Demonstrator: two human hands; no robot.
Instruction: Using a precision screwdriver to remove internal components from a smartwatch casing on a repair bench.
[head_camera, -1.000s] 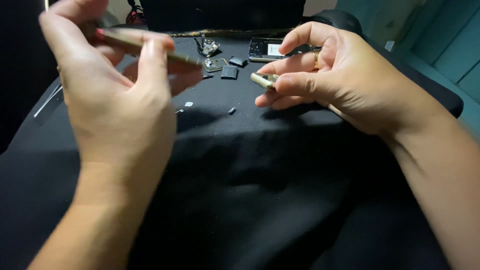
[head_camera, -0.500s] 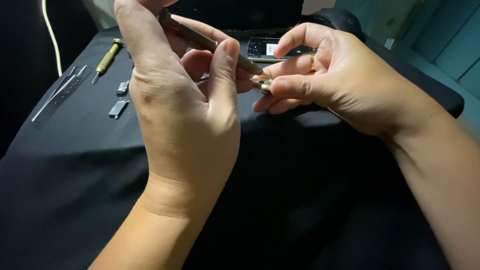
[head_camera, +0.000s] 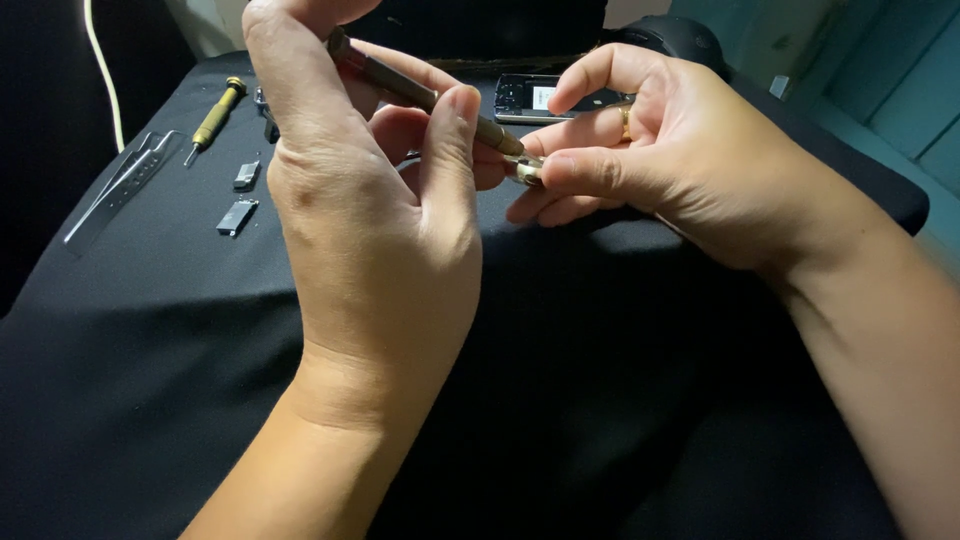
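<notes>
My left hand (head_camera: 370, 200) is raised above the black cloth and grips a slim brown screwdriver handle (head_camera: 400, 85) that slants down to the right. Its front end meets a small brass-coloured piece (head_camera: 524, 172) pinched between the thumb and fingers of my right hand (head_camera: 670, 160). The two hands touch at that joint. A ring sits on one right finger. What lies under my left palm is hidden.
A black cloth (head_camera: 150, 330) covers the table. At the far left lie a yellow-handled screwdriver (head_camera: 215, 120), a clear flat tool (head_camera: 120, 185) and two small grey parts (head_camera: 240, 200). An opened phone body (head_camera: 535, 98) lies at the back behind my hands.
My left hand has moved right with the screwdriver handle until its tip meets the piece in my right hand. The view shifted, so the tools at the left came into sight.
</notes>
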